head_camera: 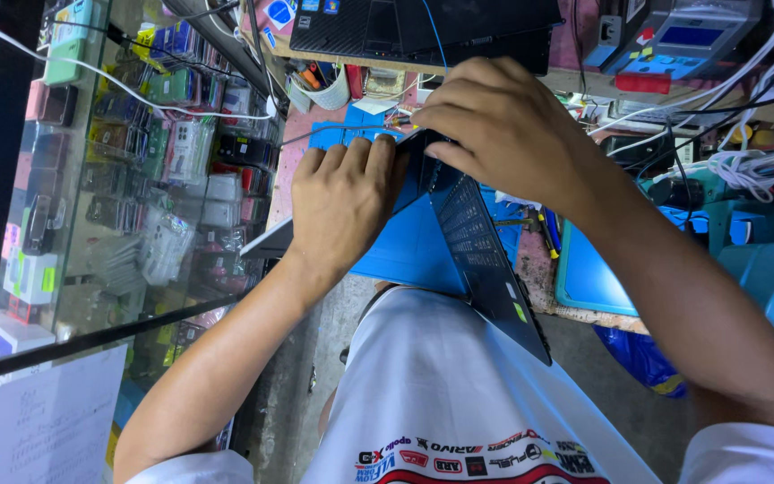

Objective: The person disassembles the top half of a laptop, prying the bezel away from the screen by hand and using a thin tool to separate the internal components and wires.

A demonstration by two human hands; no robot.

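A dark laptop (485,260) stands partly open on edge over a blue work mat (414,246), its keyboard half slanting down toward my lap. My left hand (344,202) lies flat against the lid half at the left, fingers together pointing up. My right hand (503,130) curls over the top corner near the hinge, fingertips pinching the dark edge. The hinge area is hidden under both hands.
A glass display case (136,170) full of small packaged goods runs along the left. Another dark laptop (423,27) sits at the top. Cables, a blue-screened device (687,40) and teal trays (597,278) crowd the right bench. A white cup of tools (324,90) stands behind the mat.
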